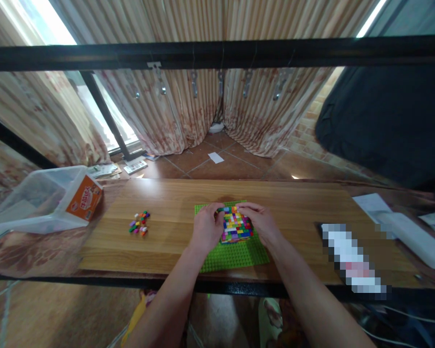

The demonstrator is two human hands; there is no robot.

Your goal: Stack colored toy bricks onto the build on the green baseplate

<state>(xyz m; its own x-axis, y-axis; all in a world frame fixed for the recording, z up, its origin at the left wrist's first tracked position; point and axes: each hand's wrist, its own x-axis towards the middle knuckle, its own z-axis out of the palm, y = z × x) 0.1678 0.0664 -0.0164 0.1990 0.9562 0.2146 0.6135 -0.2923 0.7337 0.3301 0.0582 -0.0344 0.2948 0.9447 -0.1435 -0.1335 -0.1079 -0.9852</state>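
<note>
A wall-like structure of many-coloured toy bricks [236,227] stands on a green studded baseplate [235,258] at the middle of the table. My left hand [206,227] is closed at its left side, with thumb and fingertips at the far left corner. On the opposite side, my right hand [263,222] grips the structure, its index finger reaching over the far right corner and its thumb by the right side. Whether a loose brick is between any fingertips is too small to tell. A small pile of loose toy bricks [139,223] lies to the left.
A clear plastic bin [39,203] with an orange label rests at the table's left end. A pixelated flat object [351,258] lies on the right of the wooden tabletop [297,203]. A dark bar [217,54] with hanging metal clips crosses beyond the table, before curtains.
</note>
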